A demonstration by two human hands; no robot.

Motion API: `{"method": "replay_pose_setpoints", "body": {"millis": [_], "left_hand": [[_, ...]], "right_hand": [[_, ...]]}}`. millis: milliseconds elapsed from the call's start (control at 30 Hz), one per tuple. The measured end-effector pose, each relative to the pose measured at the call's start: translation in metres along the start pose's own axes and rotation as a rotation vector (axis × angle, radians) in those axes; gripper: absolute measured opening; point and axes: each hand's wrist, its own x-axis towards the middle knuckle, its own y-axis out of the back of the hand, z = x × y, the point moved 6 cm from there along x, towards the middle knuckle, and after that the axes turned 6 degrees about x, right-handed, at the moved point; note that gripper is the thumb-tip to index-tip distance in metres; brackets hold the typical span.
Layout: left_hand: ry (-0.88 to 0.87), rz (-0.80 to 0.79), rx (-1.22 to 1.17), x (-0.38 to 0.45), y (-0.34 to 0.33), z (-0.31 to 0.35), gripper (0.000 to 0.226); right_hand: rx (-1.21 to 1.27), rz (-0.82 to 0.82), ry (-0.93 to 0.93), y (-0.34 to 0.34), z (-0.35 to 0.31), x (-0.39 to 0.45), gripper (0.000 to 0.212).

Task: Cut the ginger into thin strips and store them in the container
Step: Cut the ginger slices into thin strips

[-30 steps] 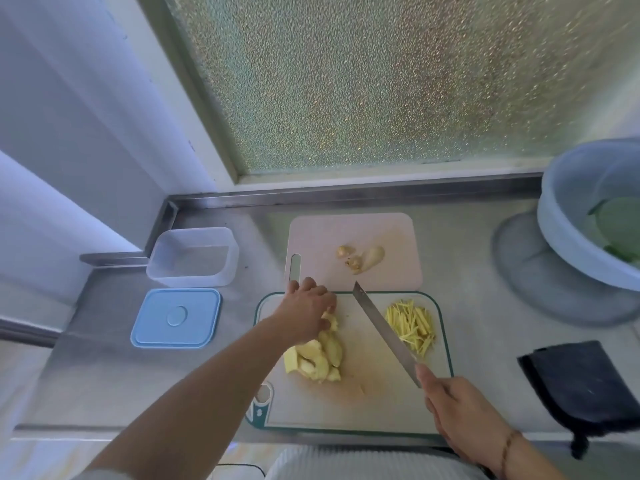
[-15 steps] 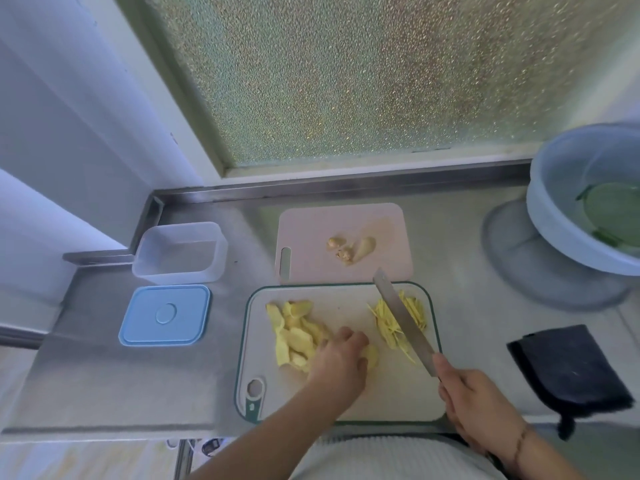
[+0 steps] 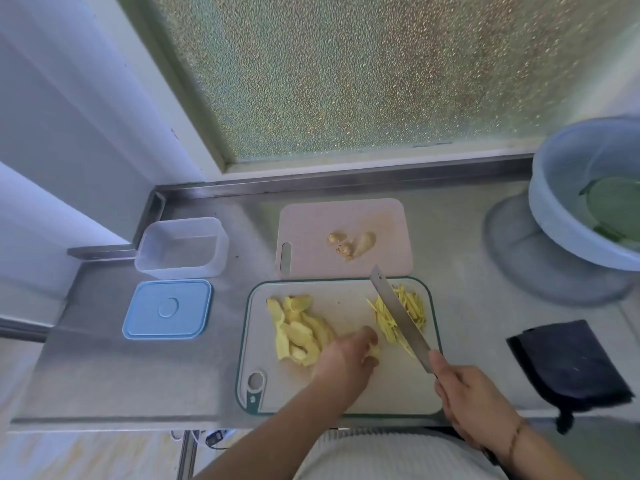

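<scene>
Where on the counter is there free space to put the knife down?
Bare steel lies between the white cutting board and the dark cloth, and below the blue lid. The white board is crowded with ginger slices, ginger strips and both hands.

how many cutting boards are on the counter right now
2. The pink cutting board lies farther back, by the window, with ginger scraps on it. The green-rimmed cutting board lies just in front of it. No others show.
</scene>
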Motion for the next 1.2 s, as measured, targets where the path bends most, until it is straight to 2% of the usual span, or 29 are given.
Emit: {"method": "replay_pose_setpoints", "body": {"millis": [67, 133, 333, 467, 533, 633, 733, 833, 900, 967, 1100, 1200], "left_hand": [[0.105, -0.003, -0.207, 0.002, 0.011, -0.013, 0.033], [0.092, 0.031, -0.215, 0.004, 0.027, -0.023, 0.029], [-0.202, -0.213, 0.182, 0.020, 0.031, -0.012, 0.038], [-0.306, -0.275, 0.423, 0.028, 0.012, 0.000, 0.048], [-0.330, -0.260, 0.424, 0.032, 0.007, 0.002, 0.055], [-0.314, -0.182, 0.301, 0.030, 0.009, 0.002, 0.059], [-0.244, 0.019, 0.216, 0.024, 0.026, -0.013, 0.042], [-0.141, 0.244, 0.355, 0.020, 0.041, -0.033, 0.022], [-0.167, 0.208, 0.510, 0.017, 0.037, -0.024, 0.017], [-0.185, 0.108, 0.631, 0.015, 0.023, -0.012, 0.030], [-0.150, 0.093, 0.688, 0.014, 0.013, -0.001, 0.019], [-0.131, 0.094, 0.643, 0.013, 0.002, -0.005, 0.018]], "right_hand": [[0.006, -0.003, -0.005, 0.000, 0.001, 0.000, 0.055], [0.011, -0.015, -0.011, -0.001, 0.003, -0.001, 0.055], [0.003, -0.041, -0.026, -0.005, 0.007, -0.005, 0.059], [0.012, -0.035, -0.039, -0.005, 0.009, -0.009, 0.057], [0.019, -0.029, -0.037, -0.004, 0.012, -0.010, 0.058], [0.029, -0.029, -0.043, -0.004, 0.016, -0.012, 0.058], [0.046, -0.027, -0.049, -0.005, 0.018, -0.013, 0.058], [0.048, -0.030, -0.036, -0.007, 0.019, -0.014, 0.057], [0.039, -0.031, -0.032, -0.008, 0.020, -0.014, 0.058], [0.028, -0.039, -0.030, -0.010, 0.019, -0.013, 0.059], [0.013, -0.056, -0.013, -0.013, 0.017, -0.012, 0.059], [0.007, -0.063, -0.006, -0.013, 0.016, -0.012, 0.059]]}}
